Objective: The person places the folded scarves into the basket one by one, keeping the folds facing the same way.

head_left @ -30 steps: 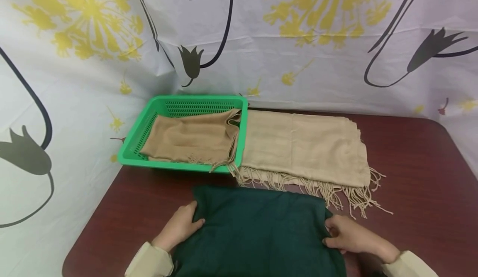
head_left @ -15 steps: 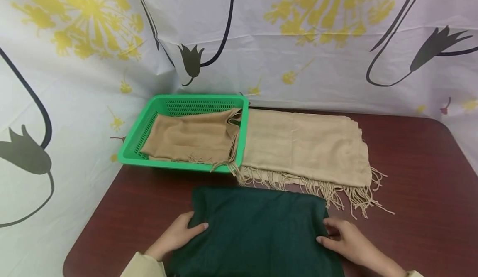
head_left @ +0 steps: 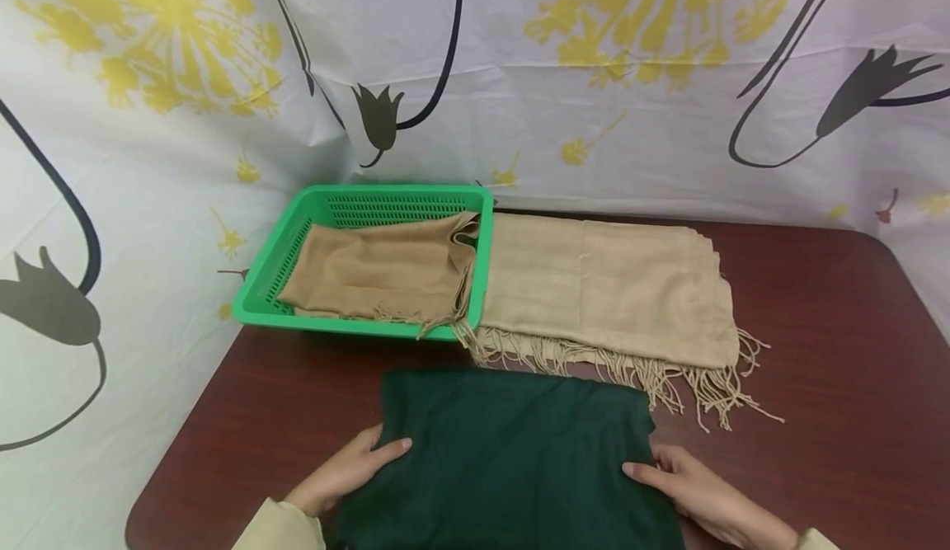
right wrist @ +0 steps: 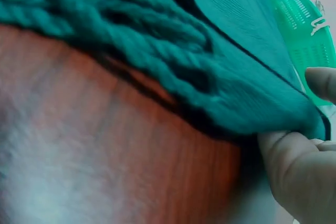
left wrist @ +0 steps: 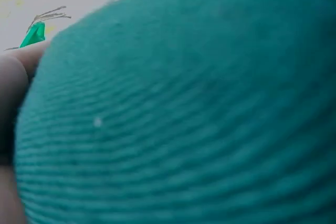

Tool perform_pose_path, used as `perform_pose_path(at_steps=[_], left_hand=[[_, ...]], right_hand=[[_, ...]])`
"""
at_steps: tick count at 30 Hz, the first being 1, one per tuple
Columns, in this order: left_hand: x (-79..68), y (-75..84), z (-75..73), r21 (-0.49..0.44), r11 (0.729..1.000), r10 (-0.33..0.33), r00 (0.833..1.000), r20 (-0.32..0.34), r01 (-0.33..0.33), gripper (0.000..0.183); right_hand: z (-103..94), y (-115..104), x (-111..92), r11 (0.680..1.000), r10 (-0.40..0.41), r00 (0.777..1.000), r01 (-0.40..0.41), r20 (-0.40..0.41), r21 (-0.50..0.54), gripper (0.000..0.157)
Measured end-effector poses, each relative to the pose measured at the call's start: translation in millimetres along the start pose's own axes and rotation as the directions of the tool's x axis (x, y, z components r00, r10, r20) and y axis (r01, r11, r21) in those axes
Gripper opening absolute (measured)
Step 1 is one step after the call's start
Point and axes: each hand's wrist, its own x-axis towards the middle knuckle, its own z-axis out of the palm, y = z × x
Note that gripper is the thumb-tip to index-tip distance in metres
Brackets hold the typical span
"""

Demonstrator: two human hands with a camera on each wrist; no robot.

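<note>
A folded dark green fringed scarf [head_left: 512,459] lies at the front of the table in the head view. My left hand [head_left: 345,469] holds its left side, thumb on top and fingers at the edge. On the opposite side my right hand [head_left: 693,488] grips the scarf with the thumb over it and the fingers tucked under. Close up in the left wrist view, the scarf [left wrist: 173,119] fills nearly everything. In the right wrist view, twisted green fringe [right wrist: 121,40] hangs by the scarf's edge, where the fingers [right wrist: 294,166] reach under the cloth.
Behind the green scarf stands a green plastic basket [head_left: 356,329] with a folded tan scarf [head_left: 386,270] inside, fringe spilling over its rim. A folded beige fringed scarf [head_left: 609,286] lies to its right on the dark red-brown table [head_left: 816,327]. A patterned white curtain [head_left: 505,47] hangs behind.
My right hand has slid a little nearer along the scarf's right side, its fingers going under the edge. My left hand has shifted slightly nearer too. Basket and other scarves stay put.
</note>
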Motion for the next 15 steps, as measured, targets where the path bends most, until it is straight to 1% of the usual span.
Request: perform_pose_path(at_steps=[4, 6, 9, 11, 12, 15], left_hand=[[-2.2, -0.5, -0.6, -0.12, 0.993, -0.015, 1.0, 0.017, 0.017, 0.058], [-2.9, -0.9, -1.1, -0.161, 0.987, -0.007, 1.0, 0.018, 0.01, 0.061], [-3.7, -1.6, -1.2, -0.201, 0.98, 0.013, 1.0, 0.013, -0.011, 0.064], [-4.2, -2.1, -0.5, -0.205, 0.978, 0.032, 0.999, -0.01, -0.033, 0.064], [-4.4, -2.1, 0.1, -0.191, 0.98, 0.042, 0.999, -0.031, -0.048, 0.065], [-4.7, -1.2, 3.0, -0.151, 0.986, 0.059, 0.993, -0.099, -0.074, 0.065]], right_hand=[[2.8, 3, 0, 0.998, 0.039, 0.999, -0.038, -0.019, 0.04, 0.034], [4.3, 4, 0, 0.998, 0.048, 0.997, -0.046, -0.057, 0.038, 0.034], [6.3, 5, 1, 0.999, 0.037, 0.992, -0.035, -0.123, 0.017, 0.035], [7.9, 6, 2, 1.0, 0.016, 0.984, -0.017, -0.177, -0.005, 0.037], [8.9, 6, 3, 1.0, 0.002, 0.979, -0.006, -0.206, -0.019, 0.04], [12.0, 5, 3, 0.998, -0.028, 0.954, 0.01, -0.297, -0.062, 0.05]])
